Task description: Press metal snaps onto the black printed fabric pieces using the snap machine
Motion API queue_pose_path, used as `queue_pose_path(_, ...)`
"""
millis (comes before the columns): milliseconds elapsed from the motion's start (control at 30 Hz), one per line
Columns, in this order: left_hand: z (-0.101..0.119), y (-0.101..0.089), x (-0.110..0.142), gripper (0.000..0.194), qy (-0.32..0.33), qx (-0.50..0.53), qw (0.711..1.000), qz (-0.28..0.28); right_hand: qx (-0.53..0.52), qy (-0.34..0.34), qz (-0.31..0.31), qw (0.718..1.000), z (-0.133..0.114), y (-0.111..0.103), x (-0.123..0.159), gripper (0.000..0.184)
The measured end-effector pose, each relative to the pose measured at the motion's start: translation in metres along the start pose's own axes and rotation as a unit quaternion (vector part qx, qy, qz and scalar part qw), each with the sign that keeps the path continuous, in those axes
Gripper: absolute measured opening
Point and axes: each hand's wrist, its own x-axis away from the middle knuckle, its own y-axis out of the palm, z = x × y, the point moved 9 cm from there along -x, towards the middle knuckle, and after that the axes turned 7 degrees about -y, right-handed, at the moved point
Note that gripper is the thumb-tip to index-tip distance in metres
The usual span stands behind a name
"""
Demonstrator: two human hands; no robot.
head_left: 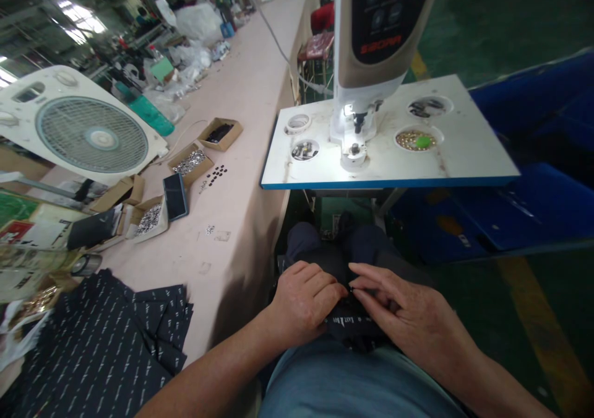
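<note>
Dark printed fabric (355, 329), one: across your lap (304, 239), near edge; likely light, soft; best pinched by a fold. Your left hand (302, 299): fingers gripping it. Your right hand (411, 306): fingers curled, grip unclear.

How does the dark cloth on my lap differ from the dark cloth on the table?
The lap cloth is at your left hand and right hand; the table cloth lies away from both. The lap cloth shows a small patch, the table cloth a broad spread. Both are dark with white lettering.
</note>
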Motion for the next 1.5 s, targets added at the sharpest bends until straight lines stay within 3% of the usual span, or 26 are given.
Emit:
queue_pose_path(400,-0.002,0.006,0.000,0.016,-0.042,0.029,0.998,-0.026,0.132,-0.148,-0.027,0.980,-0.024,0.004,0.003,0.034)
queue_pose_path(700,-0.016,0.014,-0.001,0.017,-0.128,0.123,0.982,-0.065,0.072,-0.126,-0.056,0.988,-0.023,-0.004,0.008,0.038)
queue_pose_path(867,-0.025,0.016,-0.003,0.015,-0.188,0.164,0.966,-0.074,0.138,-0.138,-0.052,0.979,-0.026,0.002,0.014,0.084)
queue_pose_path(933,-0.029,0.019,-0.002,0.012,-0.215,0.177,0.957,-0.083,0.154,-0.132,-0.048,0.978,-0.024,0.008,0.015,0.080)
queue_pose_path(1000,-0.031,0.022,-0.002,0.011,-0.240,0.192,0.947,-0.097,0.153,-0.122,-0.037,0.980,-0.019,0.012,0.015,0.063)
queue_pose_path(1167,-0.041,0.036,0.001,0.007,-0.321,0.246,0.899,-0.170,0.085,-0.059,-0.043,0.994,0.001,0.014,0.009,0.049)
queue_pose_path(1267,-0.044,0.046,0.004,0.019,-0.348,0.303,0.859,-0.222,-0.009,0.011,-0.071,0.997,0.010,0.012,0.001,0.044)
queue_pose_path(1400,-0.044,0.054,0.004,0.032,-0.360,0.405,0.788,-0.293,-0.128,0.084,-0.110,0.982,0.011,0.012,-0.006,0.040)
queue_pose_path(1500,-0.044,0.053,0.004,0.031,-0.360,0.438,0.758,-0.323,-0.180,0.111,-0.116,0.971,0.012,0.011,-0.008,0.041)
